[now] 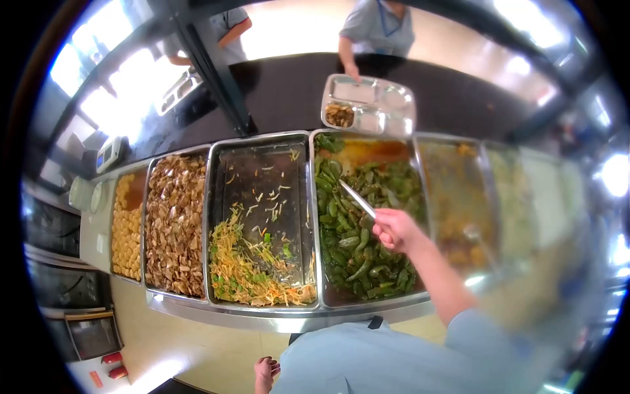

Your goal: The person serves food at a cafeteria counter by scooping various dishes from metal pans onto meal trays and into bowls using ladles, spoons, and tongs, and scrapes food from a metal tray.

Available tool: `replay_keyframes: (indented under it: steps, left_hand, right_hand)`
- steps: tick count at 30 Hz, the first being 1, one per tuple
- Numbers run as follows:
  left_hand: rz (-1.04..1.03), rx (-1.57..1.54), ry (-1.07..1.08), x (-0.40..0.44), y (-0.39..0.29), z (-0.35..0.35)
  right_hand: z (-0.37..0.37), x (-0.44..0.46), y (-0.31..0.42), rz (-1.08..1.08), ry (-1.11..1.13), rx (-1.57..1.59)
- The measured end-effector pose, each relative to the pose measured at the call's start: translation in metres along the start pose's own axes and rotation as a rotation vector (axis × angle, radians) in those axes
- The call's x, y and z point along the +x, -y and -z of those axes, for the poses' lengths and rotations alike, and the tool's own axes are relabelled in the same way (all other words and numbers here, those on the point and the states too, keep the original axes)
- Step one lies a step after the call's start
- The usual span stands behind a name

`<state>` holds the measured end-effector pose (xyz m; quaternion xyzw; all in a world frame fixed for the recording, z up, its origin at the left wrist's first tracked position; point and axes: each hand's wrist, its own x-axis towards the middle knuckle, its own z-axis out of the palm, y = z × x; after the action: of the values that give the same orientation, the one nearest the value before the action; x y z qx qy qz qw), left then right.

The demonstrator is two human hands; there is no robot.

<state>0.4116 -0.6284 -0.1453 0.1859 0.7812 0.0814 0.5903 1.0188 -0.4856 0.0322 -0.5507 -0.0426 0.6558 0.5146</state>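
My right hand (394,230) is closed around the handle of a metal utensil (357,199), whose far end reaches into the green peppers (357,253) in a steel tray. Low in the view, beside my body, hangs my left hand (266,369); its fingers are curled, and whether anything is in them is too small to tell. Beyond the peppers, a person's hand (352,72) touches the back edge of a divided metal plate (371,100). Brown food (339,115) lies in that plate's front left compartment.
Left of the peppers are trays of shredded vegetables (243,262), brown sliced food (174,223) and round yellow pieces (126,230). More food trays (456,197) stand blurred to the right. A dark post (220,72) rises behind. Another person (230,33) stands at the back left.
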Motion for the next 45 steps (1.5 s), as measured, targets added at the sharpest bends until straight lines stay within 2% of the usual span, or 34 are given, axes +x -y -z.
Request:
replay_keyframes:
  steps: [5, 12, 18, 22, 25, 28, 31, 34, 36, 37, 40, 43, 45]
  left_hand:
    - [0.011, 0.002, 0.000, 0.009, -0.003, 0.008]
    - [0.002, 0.009, 0.002, 0.014, -0.011, 0.009]
    - [0.014, 0.028, 0.007, 0.018, -0.012, 0.003]
    - [-0.011, 0.025, -0.051, 0.001, -0.025, -0.007]
    - [-0.112, -0.018, 0.111, 0.107, 0.056, 0.046]
    - [-0.030, 0.000, 0.089, 0.094, 0.053, 0.040]
    - [-0.605, 0.400, 0.050, 0.069, 0.062, 0.024]
    - [-0.488, 0.457, 0.050, 0.066, 0.055, 0.024]
    - [-0.497, 0.456, 0.041, 0.063, 0.051, 0.022]
    - [-0.501, 0.456, 0.036, 0.060, 0.048, 0.023]
    - [-0.542, 0.538, 0.024, 0.055, 0.037, 0.025]
    - [-0.551, 0.546, 0.001, 0.049, 0.033, 0.024]
    - [-0.553, 0.516, 0.002, 0.029, 0.026, 0.018]
  right_hand:
    - [0.033, 0.027, -0.043, 0.016, 0.318, 0.404]
    - [0.039, 0.014, -0.054, 0.115, 0.338, 0.550]
    - [0.047, 0.002, -0.006, 0.239, 0.319, 0.538]
    - [0.064, 0.013, 0.045, 0.376, 0.207, 0.304]
    - [0.062, 0.027, 0.075, 0.409, -0.128, -0.067]
    - [0.061, 0.052, 0.078, 0.418, -0.307, -0.388]
    - [0.043, 0.063, 0.069, 0.516, -0.472, -0.543]
    - [0.056, 0.081, 0.046, 0.665, -0.638, -0.736]
    - [0.063, 0.091, 0.039, 0.796, -0.731, -0.909]
    - [0.063, 0.092, 0.039, 0.744, -0.747, -0.895]
    - [0.066, 0.096, 0.039, 0.788, -0.758, -1.021]
    - [0.059, 0.082, 0.041, 0.782, -0.792, -1.012]
    - [0.048, 0.066, 0.037, 0.810, -0.739, -0.867]
